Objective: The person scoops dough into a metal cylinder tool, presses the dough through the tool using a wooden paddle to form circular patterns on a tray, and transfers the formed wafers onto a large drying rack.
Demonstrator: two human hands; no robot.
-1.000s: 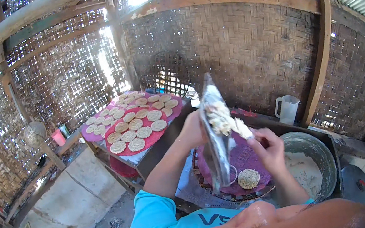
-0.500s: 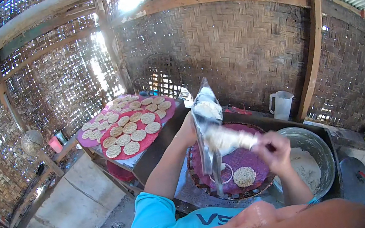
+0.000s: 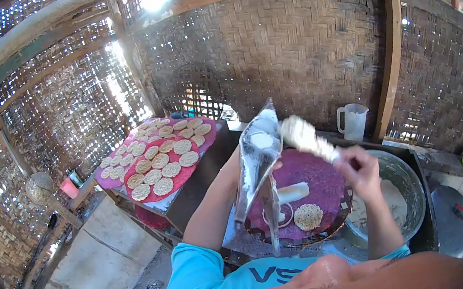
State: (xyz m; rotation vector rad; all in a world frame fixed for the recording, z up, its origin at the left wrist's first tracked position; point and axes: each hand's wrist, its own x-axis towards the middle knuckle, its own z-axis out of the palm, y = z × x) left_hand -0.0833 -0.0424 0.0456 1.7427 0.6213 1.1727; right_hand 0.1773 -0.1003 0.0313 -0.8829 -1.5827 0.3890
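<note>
Now the right hand (image 3: 361,168), gripping a white brush (image 3: 305,137), has swung away right of the plastic sheet (image 3: 258,155) the left hand clutches, hidden behind it.

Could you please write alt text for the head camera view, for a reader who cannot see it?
A person's left hand holds up a shiny sheet while the right hand holds a white scoop against it, above a purple tray bearing one round cracker. A metal basin sits right; more crackers dry left.
</note>
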